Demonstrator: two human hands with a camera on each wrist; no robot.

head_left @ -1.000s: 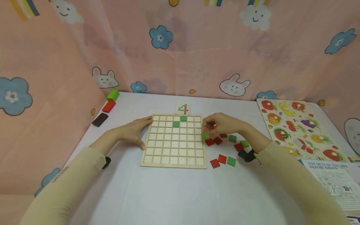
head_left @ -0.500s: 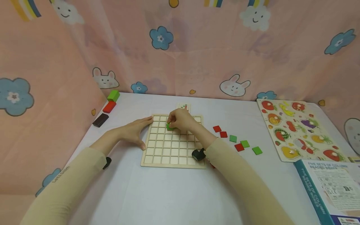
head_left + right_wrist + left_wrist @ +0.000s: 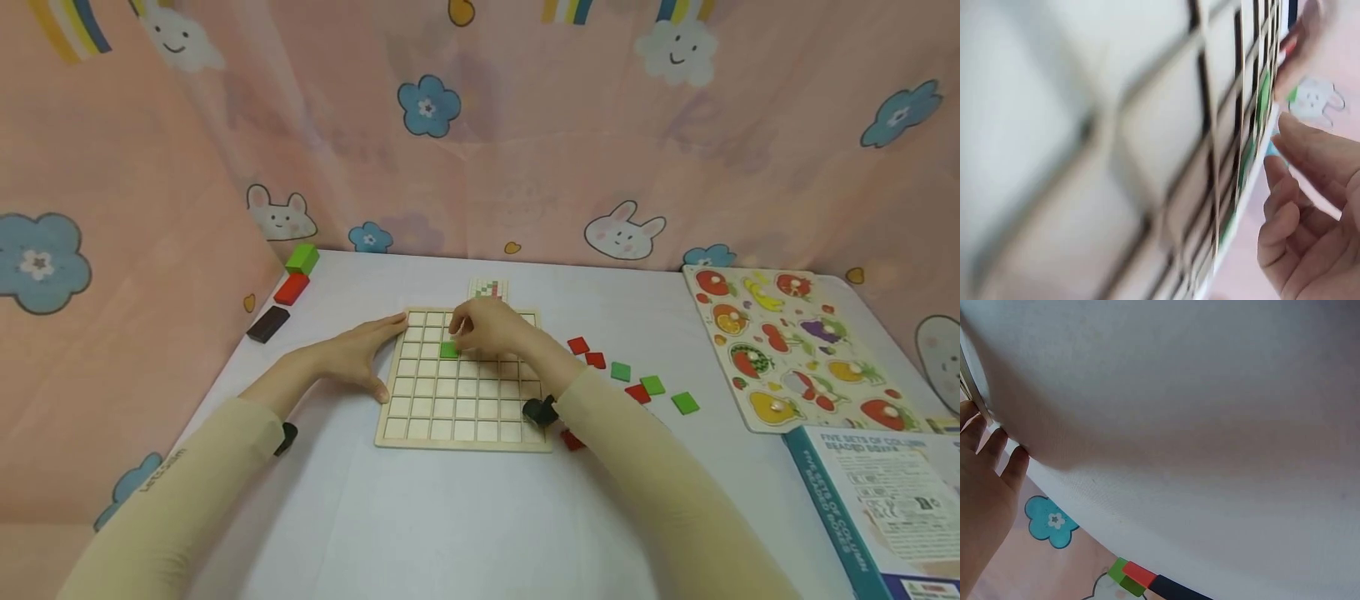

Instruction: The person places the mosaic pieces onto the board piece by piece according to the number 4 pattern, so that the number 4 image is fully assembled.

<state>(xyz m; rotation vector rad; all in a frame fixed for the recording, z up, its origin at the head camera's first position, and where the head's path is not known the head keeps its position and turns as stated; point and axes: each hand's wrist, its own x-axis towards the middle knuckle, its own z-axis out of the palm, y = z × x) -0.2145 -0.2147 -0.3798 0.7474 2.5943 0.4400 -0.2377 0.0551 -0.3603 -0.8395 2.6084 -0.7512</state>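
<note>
A square wooden grid board (image 3: 465, 446) lies on the white table. In one of its cells sits a light green square tile (image 3: 448, 350). My right hand (image 3: 487, 325) hovers over the board just right of that tile, fingers bent and nothing between thumb and forefinger. The right wrist view shows the same fingers (image 3: 1282, 187) lifted off the grid, with several green tiles (image 3: 1263, 97) in its cells. My left hand (image 3: 352, 358) rests at the board's left edge, thumb and fingers spread along it. Part of the board's top rows is hidden behind my right hand.
A small pattern card (image 3: 487, 288) lies behind the board. Loose red tiles (image 3: 577, 345) and green tiles (image 3: 686, 402) are scattered to the right. Farther right are a fruit puzzle board (image 3: 795, 350) and a box (image 3: 885, 500). Green, red and black blocks (image 3: 291, 288) line the left edge.
My right hand came from the loose tiles on the right to the board with a light green tile, then let go of it in a cell and drew slightly back. My left hand stayed put.
</note>
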